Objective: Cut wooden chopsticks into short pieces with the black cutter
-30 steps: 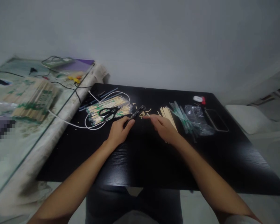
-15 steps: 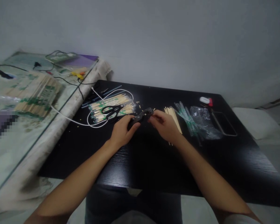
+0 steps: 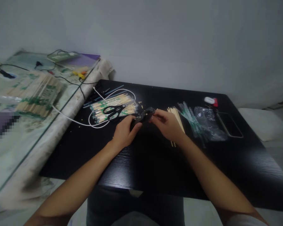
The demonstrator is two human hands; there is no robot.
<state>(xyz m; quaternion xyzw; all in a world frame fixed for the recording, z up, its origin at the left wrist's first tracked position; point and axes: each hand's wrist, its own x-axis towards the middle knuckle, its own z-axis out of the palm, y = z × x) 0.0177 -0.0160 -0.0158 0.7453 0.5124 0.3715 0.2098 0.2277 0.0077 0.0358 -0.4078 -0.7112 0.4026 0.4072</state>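
My left hand [image 3: 124, 133] is closed around the handle of a small black tool [image 3: 142, 115] held just above the black table [image 3: 155, 163]. My right hand [image 3: 166, 124] pinches at the tool's far end with fingers curled; what is between the fingertips is too small to make out. Bare wooden sticks [image 3: 175, 116] lie right behind my right hand. Short cut stick bits [image 3: 139, 103] are scattered near the tool.
Black scissors [image 3: 113, 112] rest on a pack of wrapped chopsticks [image 3: 113, 106] ringed by a white cable [image 3: 94, 124]. Empty green-printed wrappers [image 3: 193, 121], a phone [image 3: 230, 125] and a white-and-red item [image 3: 211, 100] lie right. A glass-topped table [image 3: 25, 103] with more chopstick packs stands left.
My right hand came left from the bare sticks to the tip of the black tool. My left hand lifted the tool slightly off the table.
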